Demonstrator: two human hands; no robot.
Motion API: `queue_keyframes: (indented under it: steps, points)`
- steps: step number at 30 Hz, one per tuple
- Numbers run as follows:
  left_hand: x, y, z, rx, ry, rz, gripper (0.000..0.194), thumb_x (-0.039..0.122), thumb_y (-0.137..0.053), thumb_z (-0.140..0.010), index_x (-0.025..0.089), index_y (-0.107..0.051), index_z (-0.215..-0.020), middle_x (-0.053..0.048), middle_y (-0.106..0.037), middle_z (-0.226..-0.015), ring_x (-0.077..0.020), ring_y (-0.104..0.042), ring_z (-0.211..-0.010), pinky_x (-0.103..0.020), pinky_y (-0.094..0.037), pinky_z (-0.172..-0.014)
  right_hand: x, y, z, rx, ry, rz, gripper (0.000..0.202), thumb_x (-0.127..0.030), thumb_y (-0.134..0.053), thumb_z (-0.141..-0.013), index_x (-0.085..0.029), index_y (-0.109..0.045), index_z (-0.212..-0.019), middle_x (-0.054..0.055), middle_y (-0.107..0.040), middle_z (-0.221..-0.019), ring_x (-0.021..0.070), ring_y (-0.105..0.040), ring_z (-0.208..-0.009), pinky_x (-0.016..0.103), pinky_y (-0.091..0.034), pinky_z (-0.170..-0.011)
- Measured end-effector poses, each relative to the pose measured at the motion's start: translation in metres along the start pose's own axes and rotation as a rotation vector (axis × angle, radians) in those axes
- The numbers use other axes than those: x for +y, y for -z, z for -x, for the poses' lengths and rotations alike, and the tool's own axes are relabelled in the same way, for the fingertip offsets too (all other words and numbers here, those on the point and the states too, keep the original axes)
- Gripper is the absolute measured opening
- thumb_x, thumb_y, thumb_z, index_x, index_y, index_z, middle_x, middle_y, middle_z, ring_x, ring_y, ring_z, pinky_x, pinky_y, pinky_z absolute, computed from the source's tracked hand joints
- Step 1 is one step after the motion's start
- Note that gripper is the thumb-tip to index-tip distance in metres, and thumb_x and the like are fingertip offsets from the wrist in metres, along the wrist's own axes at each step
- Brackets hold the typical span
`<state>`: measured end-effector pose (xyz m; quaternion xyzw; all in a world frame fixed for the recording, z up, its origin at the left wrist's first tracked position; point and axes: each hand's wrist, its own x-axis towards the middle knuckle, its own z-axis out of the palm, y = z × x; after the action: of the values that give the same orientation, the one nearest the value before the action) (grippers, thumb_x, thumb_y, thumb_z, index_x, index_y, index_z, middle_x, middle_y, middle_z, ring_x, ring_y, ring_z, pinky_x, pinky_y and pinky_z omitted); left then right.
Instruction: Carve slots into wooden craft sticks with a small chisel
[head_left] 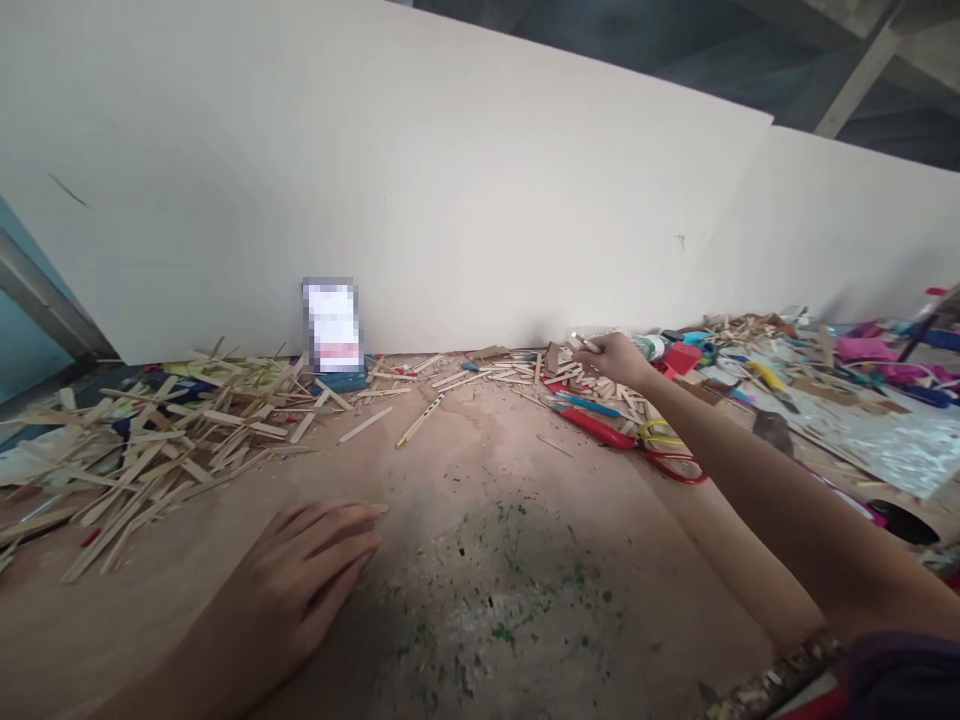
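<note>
My left hand (311, 570) rests on the wooden tabletop (480, 470) at the lower left, its fingers extended and pointing right, nothing seen in them. My right arm reaches to the back of the table, where my right hand (616, 358) pinches a small pale wooden piece (589, 345). Below that hand lies a pile of short wooden sticks (574, 375). A clear plastic bottle (649, 346) lies just behind it. Nearer to me are a red-handled tool (596, 428), a blue pen-like item (589, 404) and scissors with red and yellow handles (675, 465).
Many loose sticks (180, 430) are heaped at the left. A lit phone (334, 325) stands against the white partition (465, 190). A yellow-and-white cutter-like stick (420, 420) lies mid-table. Green specks dot the front, and coloured clutter (862, 350) covers the right.
</note>
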<state>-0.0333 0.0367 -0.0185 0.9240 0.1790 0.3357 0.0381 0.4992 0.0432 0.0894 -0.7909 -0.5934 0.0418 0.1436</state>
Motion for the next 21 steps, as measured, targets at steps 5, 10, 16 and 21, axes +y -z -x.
queue_keyframes:
  steps: [5,10,16,21]
  points:
    - [0.031,0.016,-0.015,-0.027,-0.012,0.087,0.038,0.012,-0.051,-0.113,0.029,-0.084,-0.12,0.0,-0.088,-0.109,-0.0169,-0.08,-0.103,-0.032,-0.053,-0.11,-0.064,-0.008,0.057,-0.294,0.18,-0.447,0.042,-0.048,-0.075,-0.112,-0.016,-0.072,-0.14,0.011,-0.075,-0.133,0.0241,-0.077,-0.112,0.045,-0.069,-0.096]
    - [0.069,0.038,-0.049,-0.125,0.492,0.479,0.025,0.044,-0.069,-0.11,0.03,-0.089,-0.116,0.001,-0.088,-0.102,-0.0178,-0.082,-0.089,-0.024,-0.06,-0.078,-0.139,-0.03,0.123,-0.57,0.386,-0.758,0.045,-0.059,-0.073,-0.112,-0.015,-0.073,-0.103,-0.001,-0.068,-0.083,0.012,-0.063,-0.068,0.028,-0.059,-0.068]
    - [0.085,0.041,-0.075,-0.195,0.835,0.94,0.031,0.046,-0.081,-0.093,0.018,-0.091,-0.1,-0.003,-0.085,-0.081,-0.0174,-0.079,-0.073,-0.024,-0.062,-0.069,-0.187,-0.043,0.17,-0.706,0.344,-0.998,0.057,-0.074,-0.087,-0.093,-0.019,-0.074,-0.086,-0.004,-0.055,-0.064,0.0111,-0.047,-0.06,0.028,-0.035,-0.056]
    - [0.092,0.043,-0.065,-0.074,0.867,0.987,0.024,0.037,-0.078,-0.094,0.018,-0.087,-0.083,-0.003,-0.085,-0.076,-0.0142,-0.078,-0.066,-0.02,-0.063,-0.064,-0.184,-0.045,0.184,-0.741,0.211,-1.103,0.056,-0.07,-0.08,-0.098,-0.018,-0.075,-0.08,-0.001,-0.06,-0.062,0.0082,-0.035,-0.051,0.031,-0.021,-0.05]
